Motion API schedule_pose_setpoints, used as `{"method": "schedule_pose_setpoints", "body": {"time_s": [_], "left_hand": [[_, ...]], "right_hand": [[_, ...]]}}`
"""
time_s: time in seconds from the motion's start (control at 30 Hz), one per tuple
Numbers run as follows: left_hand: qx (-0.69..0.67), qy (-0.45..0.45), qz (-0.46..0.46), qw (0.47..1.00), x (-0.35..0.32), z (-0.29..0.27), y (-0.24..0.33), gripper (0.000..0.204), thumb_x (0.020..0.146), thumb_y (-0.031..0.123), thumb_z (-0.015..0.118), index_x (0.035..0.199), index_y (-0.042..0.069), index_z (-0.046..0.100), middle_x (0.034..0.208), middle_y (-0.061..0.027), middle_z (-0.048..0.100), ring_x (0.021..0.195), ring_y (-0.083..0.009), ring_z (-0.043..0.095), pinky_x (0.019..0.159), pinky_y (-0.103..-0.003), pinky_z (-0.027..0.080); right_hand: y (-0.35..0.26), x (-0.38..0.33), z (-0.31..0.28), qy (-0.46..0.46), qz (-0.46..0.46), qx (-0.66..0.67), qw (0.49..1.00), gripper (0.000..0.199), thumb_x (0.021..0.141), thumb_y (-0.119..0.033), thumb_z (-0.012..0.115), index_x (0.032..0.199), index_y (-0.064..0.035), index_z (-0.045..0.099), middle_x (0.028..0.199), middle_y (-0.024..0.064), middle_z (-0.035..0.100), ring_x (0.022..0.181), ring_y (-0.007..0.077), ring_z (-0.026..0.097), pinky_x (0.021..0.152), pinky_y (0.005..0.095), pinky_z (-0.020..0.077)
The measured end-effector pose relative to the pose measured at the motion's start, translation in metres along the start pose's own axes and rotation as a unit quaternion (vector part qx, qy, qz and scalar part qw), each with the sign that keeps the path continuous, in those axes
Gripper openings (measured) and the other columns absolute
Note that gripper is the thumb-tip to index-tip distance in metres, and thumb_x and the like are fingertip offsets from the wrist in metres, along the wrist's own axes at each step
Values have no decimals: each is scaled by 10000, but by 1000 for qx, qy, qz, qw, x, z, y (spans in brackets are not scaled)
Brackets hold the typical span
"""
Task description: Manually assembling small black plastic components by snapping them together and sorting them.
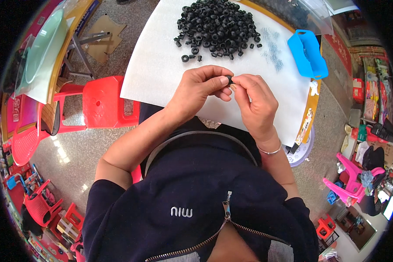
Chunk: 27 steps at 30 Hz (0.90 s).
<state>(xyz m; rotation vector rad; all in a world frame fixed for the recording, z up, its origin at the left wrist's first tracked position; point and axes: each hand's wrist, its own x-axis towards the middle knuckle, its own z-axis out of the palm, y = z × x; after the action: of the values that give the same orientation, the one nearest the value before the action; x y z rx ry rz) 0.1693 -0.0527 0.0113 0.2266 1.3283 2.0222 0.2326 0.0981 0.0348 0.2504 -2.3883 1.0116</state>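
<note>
Over the near part of the white tabletop [161, 74], my two hands meet at a small black rubber grommet [229, 80]. My left hand [203, 86] pinches it between thumb and fingertips. From the other side, my right hand [255, 99] has its thumb and forefinger closed against its edge, partly covering it. Just beyond the hands lies a large heap of similar black grommets [218, 26], some ring-shaped and some with a narrower neck. A few loose ones [185, 58] have strayed to the heap's near side.
A blue plastic basket [308, 56] stands at the table's right edge, near a dark smudged patch [273, 50] on the white surface. Red plastic stools [101, 102] stand to the left, beside another table with a pale green basin [46, 46]. Below the right edge is a pale tub [303, 153].
</note>
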Motion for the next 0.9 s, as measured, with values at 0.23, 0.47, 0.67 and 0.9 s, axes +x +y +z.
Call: {"method": "schedule_pose_setpoints", "body": {"time_s": [0.23, 0.47, 0.67, 0.9], "left_hand": [[-20, 3, -37, 999, 3, -5, -11, 244, 909, 92, 555, 1104, -53, 573, 878, -95, 638, 727, -142, 623, 688, -257, 526], [10, -3, -52, 999, 7, -3, -14, 303, 911, 124, 563, 1141, -72, 561, 907, -110, 648, 736, -149, 631, 706, -256, 531], [49, -62, -72, 994, 12, -9, -15, 354, 885, 171, 610, 1130, -82, 573, 901, -111, 654, 750, -144, 633, 695, -256, 534], [43, -121, -134, 983, 16, -16, -12, 313, 896, 188, 596, 1046, -86, 606, 812, -92, 643, 651, -136, 632, 643, -229, 534]], "right_hand": [[12, -6, 3, -27, 51, 89, 994, 163, 774, 40, 632, 924, -22, 615, 836, 102, 620, 724, 208, 608, 607, 298, 485], [25, -9, 6, -42, 14, 66, 997, 177, 773, 41, 626, 938, -19, 599, 845, 97, 589, 736, 227, 589, 618, 311, 483], [26, -14, 9, -69, -2, 40, 997, 201, 748, 27, 639, 937, -19, 589, 841, 97, 576, 750, 258, 579, 634, 328, 485], [27, -20, 6, -109, 90, 126, 982, 159, 782, -14, 649, 925, -23, 582, 829, 85, 561, 710, 200, 569, 600, 296, 477]]}}
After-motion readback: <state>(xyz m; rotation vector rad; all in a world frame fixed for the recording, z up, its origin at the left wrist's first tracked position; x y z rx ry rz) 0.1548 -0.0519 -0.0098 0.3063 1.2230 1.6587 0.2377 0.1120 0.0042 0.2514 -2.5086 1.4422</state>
